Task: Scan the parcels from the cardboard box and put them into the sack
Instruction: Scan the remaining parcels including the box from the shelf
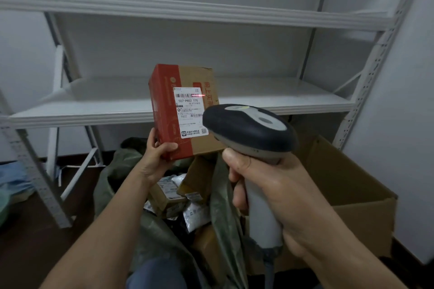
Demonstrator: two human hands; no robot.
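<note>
One view only, from the head. Grips a parcel [185,110] in the left hand [156,156], straight above the sack [225,206]: thumb on the front face near the lower left corner, fingers curled round the back edge. Holds it upright, red side left, brown card right, white label [190,112] facing the camera. Shows a thin red scan line [198,95] across the right end of the label's top barcode and just past it onto the card. Grips a scanner [249,129] in the right hand [270,185], above the sack's right side and nearer the camera than the parcel: fingers wrapped tight round the pale handle, forefinger up at the front under the dark head. Aims that head toward the label; covers the parcel's lower right corner from this angle, contact not tellable.

Below both hands, sack mouth wide, green cloth crumpled round it. Inside the sack: several parcels [185,197], brown cartons and pale plastic mailers, heaped with labels showing. Right of the sack, just beside it: box [352,185], open-topped, contents hidden behind hand and scanner. Behind the sack: white metal shelf [258,98] against a pale wall. Left of the sack, well apart on the dark floor: something blue [14,178], soft, partly out of frame. Near side of the sack, at the bottom edge: bit of blue denim [159,274] between the forearms.
</note>
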